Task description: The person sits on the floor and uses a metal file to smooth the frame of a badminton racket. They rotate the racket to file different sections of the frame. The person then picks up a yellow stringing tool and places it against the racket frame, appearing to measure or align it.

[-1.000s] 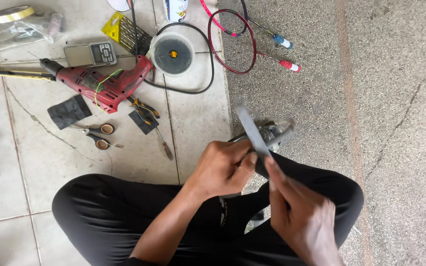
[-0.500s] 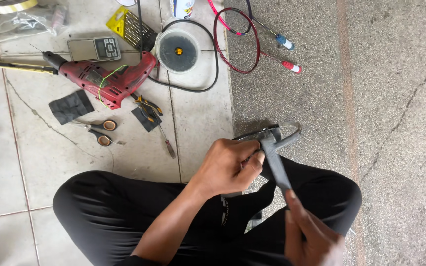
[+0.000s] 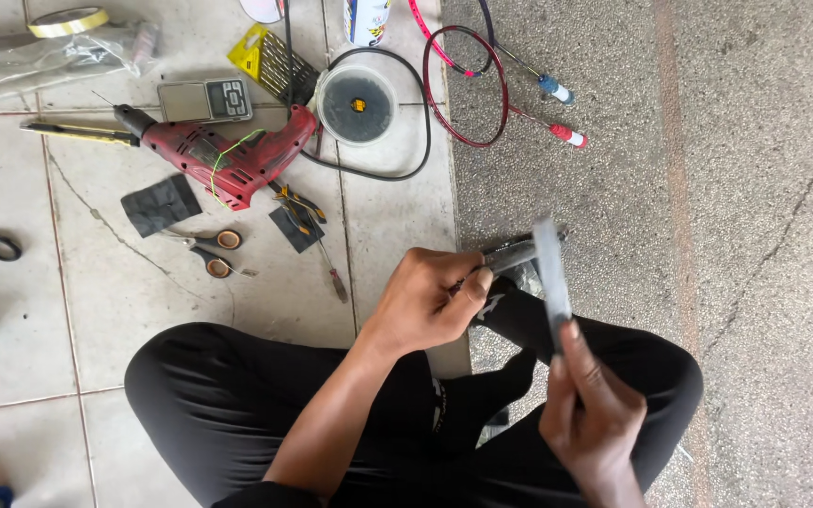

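I sit cross-legged on the floor in black trousers. My left hand (image 3: pixel 430 299) is closed around a grey handle-like rod (image 3: pixel 510 254) held above my knee. My right hand (image 3: pixel 593 419) pinches the lower end of a grey strip of tape (image 3: pixel 550 277) that runs up to the rod's tip and is pulled taut. The far end of the rod is partly hidden behind the strip.
On the tiles to the left lie a red power drill (image 3: pixel 223 155), small scissors (image 3: pixel 209 252), a screwdriver (image 3: pixel 326 263), black patches (image 3: pixel 160 204), a small digital scale (image 3: pixel 207 99), a round lidded tub (image 3: pixel 357 103) and a black cable. Two badminton rackets (image 3: pixel 468 89) lie on the rough concrete.
My right hand has drawn back toward my lap and then risen, swinging the grey strip from a slant to nearly upright. My left hand stays on the rod.
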